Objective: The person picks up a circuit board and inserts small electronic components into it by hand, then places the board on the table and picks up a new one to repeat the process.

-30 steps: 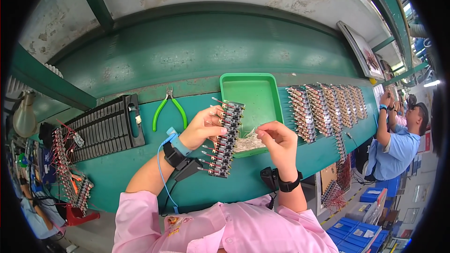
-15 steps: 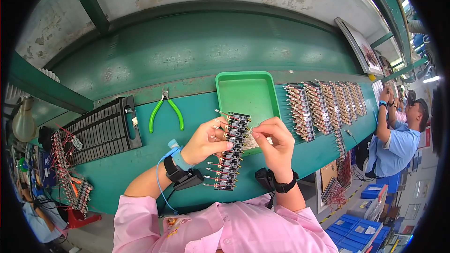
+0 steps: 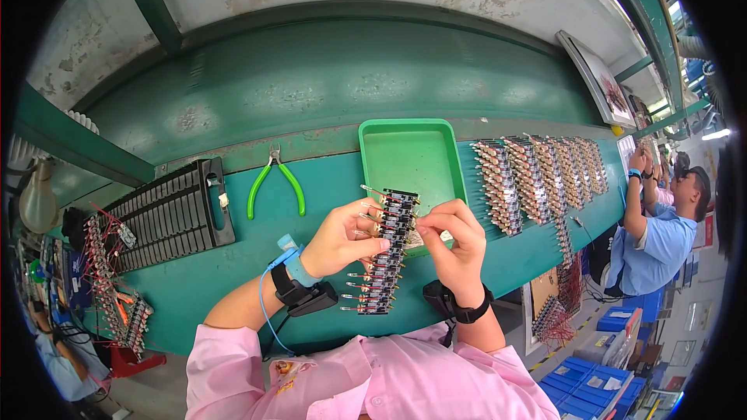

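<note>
Held item: long black strip of small electronic components with protruding metal leads (image 3: pixel 384 253), pinched along its left side by the left hand (image 3: pixel 340 238), fingers curled onto the upper half; right hand (image 3: pixel 455 247) closed at the strip's upper right edge, thumb and forefinger meeting on it. Strip hangs above the near edge of the teal workbench (image 3: pixel 233 280), its top end overlapping the front rim of the shallow green plastic tray (image 3: pixel 408 157). Left of tray: green-handled cutting pliers (image 3: pixel 275 181), lying flat with open bench around them. Further left: black ribbed rack (image 3: pixel 167 214), near the bench's left end. Right of tray: rows of filled component strips (image 3: pixel 537 179), just beside the tray wall, running to the bench's right edge. Bare bench surface lies between pliers and hands.
</note>
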The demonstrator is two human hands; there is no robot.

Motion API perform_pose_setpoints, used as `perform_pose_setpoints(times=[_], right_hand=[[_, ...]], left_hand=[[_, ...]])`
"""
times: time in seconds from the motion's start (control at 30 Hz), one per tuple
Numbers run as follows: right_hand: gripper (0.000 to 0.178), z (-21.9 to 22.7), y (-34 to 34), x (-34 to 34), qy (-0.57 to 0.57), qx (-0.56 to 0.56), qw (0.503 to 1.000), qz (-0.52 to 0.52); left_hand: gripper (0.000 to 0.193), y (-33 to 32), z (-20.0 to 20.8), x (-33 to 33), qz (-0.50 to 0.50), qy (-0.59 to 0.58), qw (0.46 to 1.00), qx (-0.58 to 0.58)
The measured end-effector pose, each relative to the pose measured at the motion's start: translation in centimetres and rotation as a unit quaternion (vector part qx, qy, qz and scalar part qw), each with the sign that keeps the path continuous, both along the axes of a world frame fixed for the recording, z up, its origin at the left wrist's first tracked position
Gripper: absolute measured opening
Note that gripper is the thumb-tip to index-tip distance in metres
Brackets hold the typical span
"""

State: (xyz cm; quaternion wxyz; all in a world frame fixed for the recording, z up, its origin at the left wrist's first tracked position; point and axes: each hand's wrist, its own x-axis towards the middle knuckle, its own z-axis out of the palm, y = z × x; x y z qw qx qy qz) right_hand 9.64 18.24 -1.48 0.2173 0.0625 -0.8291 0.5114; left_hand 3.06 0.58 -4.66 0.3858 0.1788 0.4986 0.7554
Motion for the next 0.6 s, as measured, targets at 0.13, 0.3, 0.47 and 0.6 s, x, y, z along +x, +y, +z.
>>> perform_pose_setpoints(times=[0.13,0.3,0.47,0.6], right_hand=[[0.015,-0.05,-0.01,-0.03,0.008,0.015,1.000,-0.011],[0.016,-0.06,-0.01,0.03,0.013,0.017,1.000,-0.013],[0.017,0.06,-0.09,0.07,0.020,0.035,0.999,-0.018],[0.017,0.06,-0.08,0.14,0.029,0.044,0.998,-0.022]], left_hand=[[0.036,-0.09,0.36,0.03,-0.007,-0.016,1.000,-0.008],[0.037,0.03,0.44,0.16,0.001,-0.020,1.000,-0.003],[0.037,0.15,-0.01,0.25,0.008,-0.013,1.000,0.007],[0.037,0.13,-0.12,0.27,0.002,-0.019,1.000,0.006]])
